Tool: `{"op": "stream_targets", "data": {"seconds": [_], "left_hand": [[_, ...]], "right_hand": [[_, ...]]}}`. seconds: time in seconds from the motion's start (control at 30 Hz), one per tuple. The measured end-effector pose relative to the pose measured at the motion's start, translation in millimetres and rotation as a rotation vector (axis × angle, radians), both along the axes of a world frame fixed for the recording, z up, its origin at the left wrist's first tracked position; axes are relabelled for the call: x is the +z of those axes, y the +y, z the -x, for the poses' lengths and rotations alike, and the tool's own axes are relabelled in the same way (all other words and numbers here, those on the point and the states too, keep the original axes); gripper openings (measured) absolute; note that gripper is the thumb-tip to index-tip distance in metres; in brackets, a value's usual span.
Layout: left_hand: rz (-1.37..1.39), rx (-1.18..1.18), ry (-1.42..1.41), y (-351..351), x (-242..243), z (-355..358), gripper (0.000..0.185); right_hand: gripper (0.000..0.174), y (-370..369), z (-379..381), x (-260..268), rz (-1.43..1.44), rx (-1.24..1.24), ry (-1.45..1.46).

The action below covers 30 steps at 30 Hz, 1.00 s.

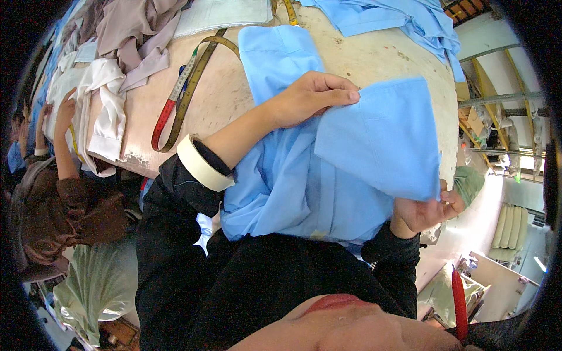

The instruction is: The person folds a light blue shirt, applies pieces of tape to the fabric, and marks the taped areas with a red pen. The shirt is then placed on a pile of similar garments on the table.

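Note:
A light blue garment (281, 188) lies over the table edge and against my body. Its cuffed end (382, 131) is raised and spread between my hands. My left hand (322, 94) pinches the upper edge of that end between thumb and fingers. At its lower right corner, my right hand (428, 210) grips the fabric, partly hidden and slightly blurred. Another blue cuffed part (281, 48) lies flat on the table beyond my left wrist. A roll of pale tape (204, 163) sits around my left forearm over the black sleeve.
A tape measure (175, 87) lies looped on the worn table (210, 105). White (107, 109) and mauve garments (131, 26) lie left, papers in a plastic sleeve (224, 15) at the top, more blue garments (386, 17) at the upper right. A co-worker (83, 206) handles white cloth at left.

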<state>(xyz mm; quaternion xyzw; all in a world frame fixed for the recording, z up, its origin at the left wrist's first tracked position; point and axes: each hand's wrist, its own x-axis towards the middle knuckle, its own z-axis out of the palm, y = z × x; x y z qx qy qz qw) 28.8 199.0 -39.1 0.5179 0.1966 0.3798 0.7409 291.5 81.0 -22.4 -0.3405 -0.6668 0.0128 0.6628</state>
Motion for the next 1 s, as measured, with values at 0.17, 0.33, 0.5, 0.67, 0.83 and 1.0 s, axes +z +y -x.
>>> {"op": "stream_targets", "data": {"seconds": [0.17,0.33,0.5,0.67,0.83,1.0], "left_hand": [[-0.144,0.03,-0.023,-7,2,-7,0.017],[-0.154,-0.091,0.027,-13,7,-7,0.017],[-0.199,-0.126,-0.018,-12,4,-8,0.019],[-0.168,-0.164,-0.066,-10,0,-7,0.02],[-0.2,-0.181,-0.106,-10,1,-7,0.021],[-0.231,-0.165,-0.095,-11,2,-8,0.02]], "right_hand": [[0.058,25,19,29,0.57,0.481,0.656],[0.032,20,42,41,0.826,0.159,0.205],[0.018,10,37,37,0.884,0.082,0.22],[0.017,8,36,30,0.774,0.134,0.212],[0.016,8,36,30,0.734,0.145,0.189],[0.015,8,38,28,0.707,0.155,0.195]]}}
